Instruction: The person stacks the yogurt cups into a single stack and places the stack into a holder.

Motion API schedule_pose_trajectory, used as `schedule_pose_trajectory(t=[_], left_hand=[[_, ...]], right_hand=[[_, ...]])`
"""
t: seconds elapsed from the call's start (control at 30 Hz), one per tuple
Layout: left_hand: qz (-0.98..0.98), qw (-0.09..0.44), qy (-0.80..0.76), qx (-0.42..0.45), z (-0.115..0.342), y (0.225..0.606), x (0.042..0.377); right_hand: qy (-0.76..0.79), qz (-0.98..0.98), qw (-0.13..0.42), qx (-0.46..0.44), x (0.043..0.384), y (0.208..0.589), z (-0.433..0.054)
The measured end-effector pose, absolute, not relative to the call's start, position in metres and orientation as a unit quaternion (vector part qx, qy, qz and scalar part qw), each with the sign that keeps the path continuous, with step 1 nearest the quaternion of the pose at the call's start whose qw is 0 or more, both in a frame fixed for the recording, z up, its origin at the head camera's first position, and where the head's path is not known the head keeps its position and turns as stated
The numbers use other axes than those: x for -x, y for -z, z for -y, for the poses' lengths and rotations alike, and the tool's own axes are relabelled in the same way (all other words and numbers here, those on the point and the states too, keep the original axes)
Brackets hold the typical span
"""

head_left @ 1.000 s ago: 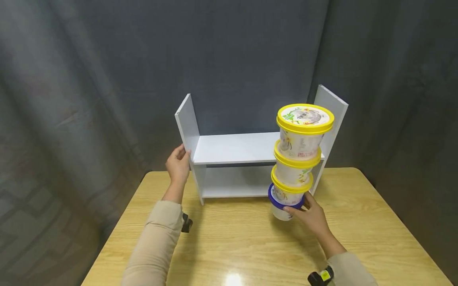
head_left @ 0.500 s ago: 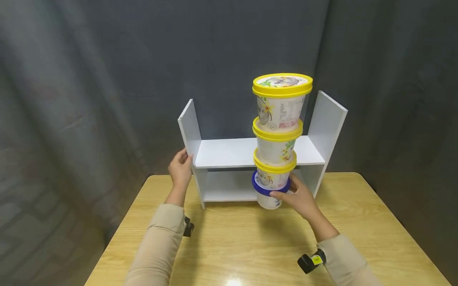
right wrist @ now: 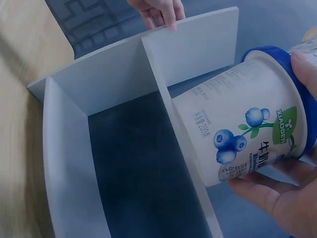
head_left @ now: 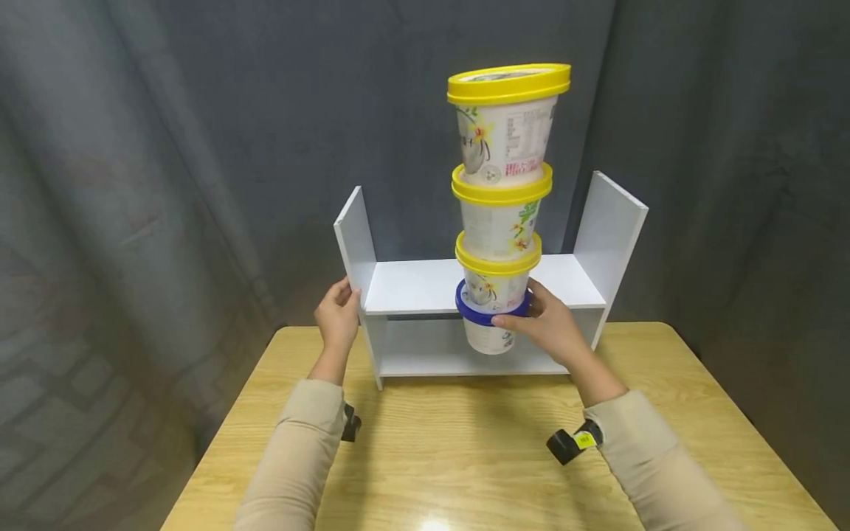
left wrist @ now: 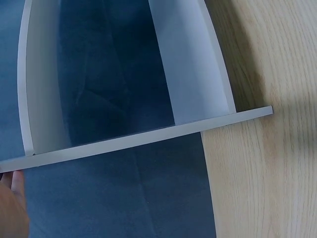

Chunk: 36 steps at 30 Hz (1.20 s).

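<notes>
My right hand [head_left: 550, 324] grips the lowest ice cream tub [head_left: 488, 339], white with a blue lid, around its upper part. Blueberries are printed on that tub [right wrist: 242, 134] in the right wrist view. Three yellow-lidded tubs stand on it, the largest [head_left: 508, 140] on top and leaning slightly; a middle one [head_left: 501, 228] and a small one [head_left: 494, 291] are below. The stack is held in front of the white two-tier shelf [head_left: 415, 287]. At the shelf's left side panel, my left hand [head_left: 337, 316] holds the front edge, fingers on the outer face.
The shelf's lower board [head_left: 425, 358] sits just above the wooden table [head_left: 438, 442]. A right side panel [head_left: 611, 228] rises beyond the stack. Grey curtain [head_left: 299, 110] hangs behind and to both sides.
My right hand has raised the tub stack and carried it leftward, from near the shelf's right front to before its upper board. My left hand stays at the left panel.
</notes>
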<state>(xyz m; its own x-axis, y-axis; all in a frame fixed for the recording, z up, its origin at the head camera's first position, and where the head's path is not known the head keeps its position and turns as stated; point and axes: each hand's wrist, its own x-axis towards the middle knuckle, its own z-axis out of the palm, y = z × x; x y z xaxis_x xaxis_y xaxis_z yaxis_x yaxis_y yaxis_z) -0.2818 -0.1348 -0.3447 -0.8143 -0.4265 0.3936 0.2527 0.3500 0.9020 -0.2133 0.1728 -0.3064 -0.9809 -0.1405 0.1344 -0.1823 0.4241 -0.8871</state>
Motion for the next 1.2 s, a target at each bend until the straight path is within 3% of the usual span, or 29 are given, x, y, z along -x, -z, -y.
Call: schedule_pose_trajectory(t=[0.6, 1.2], left_hand=[[0.767, 0.306, 0.562, -0.051, 0.136, 0.346, 0.281], [0.725, 0.26, 0.631, -0.094, 0.134, 0.342, 0.281]], right_hand=[[-0.569, 0.82, 0.026, -0.051, 0.261, 0.3, -0.173], [-0.535, 0.842, 0.059, -0.027, 0.292, 0.304, -0.164]])
